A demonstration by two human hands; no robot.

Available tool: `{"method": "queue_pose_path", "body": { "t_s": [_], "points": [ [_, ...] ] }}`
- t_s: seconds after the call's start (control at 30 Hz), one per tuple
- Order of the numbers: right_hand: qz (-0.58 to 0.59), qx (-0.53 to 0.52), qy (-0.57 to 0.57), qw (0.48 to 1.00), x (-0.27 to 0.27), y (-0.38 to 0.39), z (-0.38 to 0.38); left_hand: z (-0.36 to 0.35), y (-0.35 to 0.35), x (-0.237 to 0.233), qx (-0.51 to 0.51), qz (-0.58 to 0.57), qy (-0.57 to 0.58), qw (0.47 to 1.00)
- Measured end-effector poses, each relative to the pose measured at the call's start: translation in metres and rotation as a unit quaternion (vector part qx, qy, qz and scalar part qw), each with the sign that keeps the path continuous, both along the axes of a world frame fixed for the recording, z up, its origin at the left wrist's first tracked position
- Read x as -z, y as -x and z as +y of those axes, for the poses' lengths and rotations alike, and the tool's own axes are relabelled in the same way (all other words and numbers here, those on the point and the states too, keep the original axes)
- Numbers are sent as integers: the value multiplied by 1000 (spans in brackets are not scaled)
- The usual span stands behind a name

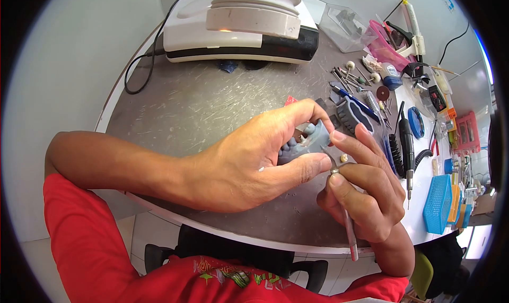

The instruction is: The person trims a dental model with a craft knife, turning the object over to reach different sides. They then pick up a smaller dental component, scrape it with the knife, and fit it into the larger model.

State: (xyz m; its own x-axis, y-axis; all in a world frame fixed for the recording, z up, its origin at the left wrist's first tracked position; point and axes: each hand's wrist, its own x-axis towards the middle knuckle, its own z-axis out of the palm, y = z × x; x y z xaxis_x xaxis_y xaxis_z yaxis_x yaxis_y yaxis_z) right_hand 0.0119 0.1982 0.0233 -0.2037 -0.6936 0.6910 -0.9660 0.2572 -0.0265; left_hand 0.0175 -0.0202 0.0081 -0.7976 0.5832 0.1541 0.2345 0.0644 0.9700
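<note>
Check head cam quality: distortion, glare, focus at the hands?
Head view: heavy fisheye, black vignette at corners, table edge bowed; light even, shadows soft; slight glare on the white machine; left hand, right hand, grey dental model and thin tool in sharp focus.

Your table (212,101) is grey, heavily scratched, with a curved white near edge. Pale tiled floor (143,231) below it. Lighting bright and even.

Red short-sleeved shirt (90,239); printed design across chest; bare forearms.

Tabletop (212,101) open left, tools (360,83) crowding right
</note>
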Motion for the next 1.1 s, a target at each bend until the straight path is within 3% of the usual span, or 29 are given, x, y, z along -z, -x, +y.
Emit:
{"method": "queue_pose_path", "body": {
  "t_s": [0.3,0.37,0.5,0.8,1.0,1.1],
  "points": [
    [-25,2,11,1000,0,-3,1,-1,-1,-2,0,2,4,1000],
    [-31,3,10,999,0,-3,3,0,-2,-2,11,-59,-21,998],
    [-48,13,2,999,-1,-4,3,2,-2,0,9,-69,-61,996],
    [-43,19,-9,999,-3,-6,2,0,-2,1,7,-26,-26,999],
    [-42,12,-15,999,-2,-6,3,1,-3,-4,7,-83,-32,996],
    [-29,-2,-4,1000,0,-2,2,1,-2,-2,3,-42,-20,999]
  ]
}}
